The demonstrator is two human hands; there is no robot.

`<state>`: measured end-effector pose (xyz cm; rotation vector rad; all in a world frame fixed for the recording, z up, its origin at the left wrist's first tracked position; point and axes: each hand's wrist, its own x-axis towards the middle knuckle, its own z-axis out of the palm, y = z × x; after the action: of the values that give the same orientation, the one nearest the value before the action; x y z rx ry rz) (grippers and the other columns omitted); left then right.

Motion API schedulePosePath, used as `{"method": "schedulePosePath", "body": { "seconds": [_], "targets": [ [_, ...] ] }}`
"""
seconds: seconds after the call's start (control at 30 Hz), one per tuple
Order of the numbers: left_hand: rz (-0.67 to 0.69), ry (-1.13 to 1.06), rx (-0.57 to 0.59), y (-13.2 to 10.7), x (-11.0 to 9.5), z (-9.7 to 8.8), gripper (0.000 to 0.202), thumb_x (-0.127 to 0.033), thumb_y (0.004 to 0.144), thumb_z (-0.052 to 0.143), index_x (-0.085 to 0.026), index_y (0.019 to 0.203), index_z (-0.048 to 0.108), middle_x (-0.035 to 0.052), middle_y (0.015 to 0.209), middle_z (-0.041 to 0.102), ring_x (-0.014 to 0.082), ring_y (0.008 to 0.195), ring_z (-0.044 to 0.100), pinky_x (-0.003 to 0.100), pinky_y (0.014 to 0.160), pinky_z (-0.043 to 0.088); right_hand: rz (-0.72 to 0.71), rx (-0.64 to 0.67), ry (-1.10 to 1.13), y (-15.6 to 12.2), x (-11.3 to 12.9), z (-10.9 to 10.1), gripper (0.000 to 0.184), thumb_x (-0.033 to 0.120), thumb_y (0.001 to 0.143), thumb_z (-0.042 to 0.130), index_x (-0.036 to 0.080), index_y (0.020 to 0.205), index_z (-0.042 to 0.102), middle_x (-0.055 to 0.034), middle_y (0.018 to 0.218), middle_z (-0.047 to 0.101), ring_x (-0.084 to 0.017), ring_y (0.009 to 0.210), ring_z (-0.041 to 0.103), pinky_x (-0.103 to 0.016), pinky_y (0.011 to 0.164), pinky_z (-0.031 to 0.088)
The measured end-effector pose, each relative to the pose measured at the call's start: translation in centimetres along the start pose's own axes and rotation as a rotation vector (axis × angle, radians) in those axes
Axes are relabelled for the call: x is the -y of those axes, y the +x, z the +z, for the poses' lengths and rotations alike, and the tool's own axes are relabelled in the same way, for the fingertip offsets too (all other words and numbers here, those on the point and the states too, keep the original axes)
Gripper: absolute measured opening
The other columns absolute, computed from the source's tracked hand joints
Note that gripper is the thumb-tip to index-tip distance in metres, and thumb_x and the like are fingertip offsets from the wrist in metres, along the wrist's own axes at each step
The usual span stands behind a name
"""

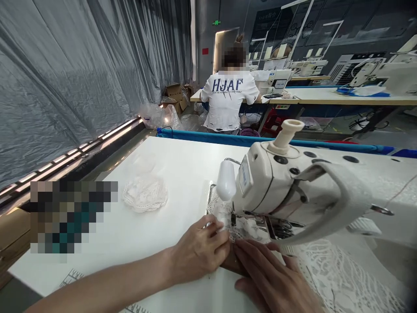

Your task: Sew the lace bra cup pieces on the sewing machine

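Observation:
A white sewing machine (263, 178) stands at the right of the white table, and white lace fabric (250, 228) lies under its needle area. My left hand (202, 248) is closed, its fingers pinched at the lace's left edge just in front of the needle. Something small and shiny shows by its fingertips, too little to name. My right hand (273, 274) lies with fingers stretched out on the lace before the presser foot, close beside the left. More patterned lace (345, 269) spreads to the right of that hand. A small folded lace piece (145, 192) rests apart on the table's left side.
A blurred-out patch (73, 217) covers the table's left edge. Ruler markings (70, 278) show on the near tabletop. Beyond a blue edge strip (202, 137), a person in a white shirt (228, 100) sits at another table with sewing machines. A grey curtain (81, 65) hangs at left.

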<state>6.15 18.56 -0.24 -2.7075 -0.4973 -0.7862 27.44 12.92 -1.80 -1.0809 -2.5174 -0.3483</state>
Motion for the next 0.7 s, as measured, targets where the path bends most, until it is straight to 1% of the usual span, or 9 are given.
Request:
{"method": "schedulePosePath", "body": {
  "seconds": [0.17, 0.3, 0.43, 0.6, 0.7],
  "targets": [
    [0.003, -0.011, -0.005, -0.16, 0.01, 0.06, 0.012, -0.005, 0.085, 0.052, -0.009, 0.084, 0.063, 0.0075, 0.086, 0.063, 0.0186, 0.096, 0.058, 0.034, 0.085, 0.047, 0.009, 0.003, -0.002, 0.25, 0.00, -0.29, 0.034, 0.038, 0.095, 0.043, 0.017, 0.118, 0.058, -0.0071, 0.116, 0.065, -0.018, 0.096, 0.063, -0.030, 0.074, 0.041],
    [-0.001, -0.010, -0.012, -0.19, 0.00, 0.17, 0.013, -0.005, 0.086, 0.051, -0.009, 0.086, 0.063, 0.0079, 0.087, 0.063, 0.0190, 0.097, 0.057, 0.034, 0.086, 0.047, 0.005, 0.010, -0.013, 0.09, -0.18, 0.01, 0.035, 0.041, 0.095, 0.044, 0.018, 0.118, 0.058, -0.0053, 0.117, 0.064, -0.016, 0.096, 0.063, -0.030, 0.075, 0.040],
    [-0.011, -0.017, -0.005, -0.04, 0.05, 0.25, 0.014, -0.005, 0.086, 0.050, -0.008, 0.089, 0.063, 0.0071, 0.087, 0.064, 0.0188, 0.096, 0.058, 0.035, 0.087, 0.046, -0.001, -0.001, -0.053, 0.00, -0.38, 0.34, 0.036, 0.041, 0.095, 0.044, 0.017, 0.119, 0.057, -0.0068, 0.117, 0.065, -0.017, 0.094, 0.063, -0.031, 0.075, 0.039],
    [-0.055, -0.009, 0.067, -0.03, 0.33, 0.37, 0.015, -0.016, 0.090, 0.049, -0.008, 0.096, 0.060, 0.0077, 0.095, 0.063, 0.0191, 0.102, 0.056, 0.038, 0.092, 0.042, 0.016, -0.051, -0.129, 0.53, -0.55, 0.18, 0.034, 0.035, 0.097, 0.039, 0.014, 0.115, 0.058, -0.0101, 0.113, 0.066, -0.021, 0.086, 0.065, -0.038, 0.079, 0.036],
    [-0.073, -0.005, 0.094, 0.00, 0.57, 0.29, 0.016, -0.020, 0.091, 0.048, -0.009, 0.097, 0.058, 0.0085, 0.099, 0.062, 0.0195, 0.105, 0.054, 0.040, 0.095, 0.039, 0.039, -0.075, -0.104, 0.75, -0.89, 0.00, 0.032, 0.032, 0.097, 0.039, 0.014, 0.114, 0.058, -0.0093, 0.110, 0.067, -0.021, 0.085, 0.065, -0.040, 0.082, 0.033]
  ]
}}
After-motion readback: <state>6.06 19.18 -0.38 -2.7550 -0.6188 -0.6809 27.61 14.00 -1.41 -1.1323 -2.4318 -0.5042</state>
